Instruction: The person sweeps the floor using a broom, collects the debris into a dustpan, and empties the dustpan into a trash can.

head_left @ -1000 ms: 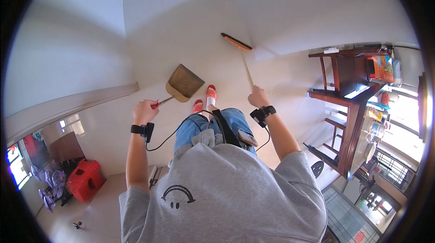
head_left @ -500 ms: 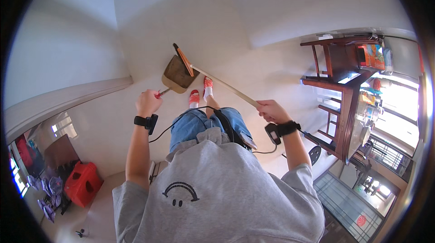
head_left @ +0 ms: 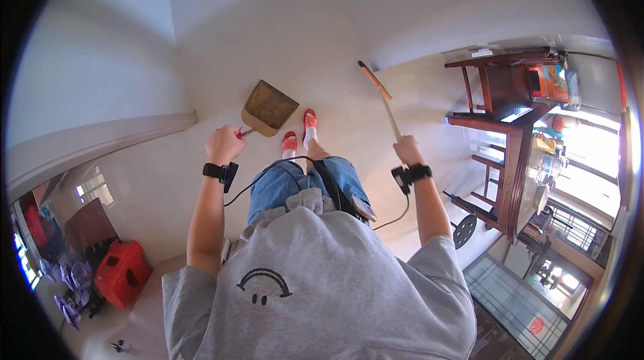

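Looking down over grey T-shirt (head_left: 342,273) with dark smile print, then blue denim shorts (head_left: 265,200). At right hip, phone-like object (head_left: 364,210), partly hidden. Strapped on in black: left wrist device (head_left: 229,177), right wrist device (head_left: 402,179), with thin dark cables.

Gripping with left hand (head_left: 225,145), curled into a fist round red grip (head_left: 240,133). On that grip's far end, dustpan (head_left: 272,108), brownish inside, ahead of left hand, left of the feet, with mouth facing away and rightward. Cannot tell whether flat on floor (head_left: 228,189) or slightly lifted. Cannot make out any dirt inside.

Gripping with right hand too (head_left: 408,150), closed round pale handle of broom (head_left: 390,112). At handle's far end, orange broom head (head_left: 375,81) with dark bristle edge, tilted, well apart from dustpan, near base of wall (head_left: 469,11). Cannot tell how firmly pressed down.

Between dustpan and broom, nearer to dustpan: red slippers (head_left: 309,119) over white socks.

Farther off, to the right: dark wooden chair (head_left: 506,95) beside dark wooden table (head_left: 520,179), with black perforated disc (head_left: 464,231) near table's lower end. Far left: red plastic stool (head_left: 124,273), next to purple bundles (head_left: 77,278). Lower right: glass-panelled door (head_left: 516,293).
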Available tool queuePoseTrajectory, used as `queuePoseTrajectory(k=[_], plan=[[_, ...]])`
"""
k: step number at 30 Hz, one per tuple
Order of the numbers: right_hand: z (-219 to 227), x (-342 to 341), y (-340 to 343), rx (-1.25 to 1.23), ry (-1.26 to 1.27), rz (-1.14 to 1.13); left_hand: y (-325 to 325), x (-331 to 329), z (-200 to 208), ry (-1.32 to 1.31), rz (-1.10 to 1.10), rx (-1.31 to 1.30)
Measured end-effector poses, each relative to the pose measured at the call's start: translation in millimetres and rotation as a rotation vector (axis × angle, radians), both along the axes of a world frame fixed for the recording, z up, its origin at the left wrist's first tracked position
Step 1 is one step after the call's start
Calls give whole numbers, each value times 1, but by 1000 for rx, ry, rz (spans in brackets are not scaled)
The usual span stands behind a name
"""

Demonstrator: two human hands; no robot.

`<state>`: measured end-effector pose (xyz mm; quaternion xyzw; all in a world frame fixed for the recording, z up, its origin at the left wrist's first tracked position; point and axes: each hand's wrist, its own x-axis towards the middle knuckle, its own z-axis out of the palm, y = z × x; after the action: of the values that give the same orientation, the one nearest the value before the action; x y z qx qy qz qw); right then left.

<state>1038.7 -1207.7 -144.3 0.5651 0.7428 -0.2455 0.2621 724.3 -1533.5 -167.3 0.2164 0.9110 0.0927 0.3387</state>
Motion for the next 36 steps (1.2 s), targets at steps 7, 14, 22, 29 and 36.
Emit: queuePoseTrajectory(k=[7,14,22,29,36], plan=[[-68,-12,-26,-276,-19,86,5,-3,5,-16,-23,-7],[47,-61,-90,-628,312,-341,-1,-7,0,-18,14,4],[107,-87,-47,-561,224,-108,-19,-3,2,-34,52,33],[89,-132,-24,-397,318,177,-64,46,-8,-5,206,98],[-33,-232,-20,11,243,685,-68,91,-1,54,456,176]])
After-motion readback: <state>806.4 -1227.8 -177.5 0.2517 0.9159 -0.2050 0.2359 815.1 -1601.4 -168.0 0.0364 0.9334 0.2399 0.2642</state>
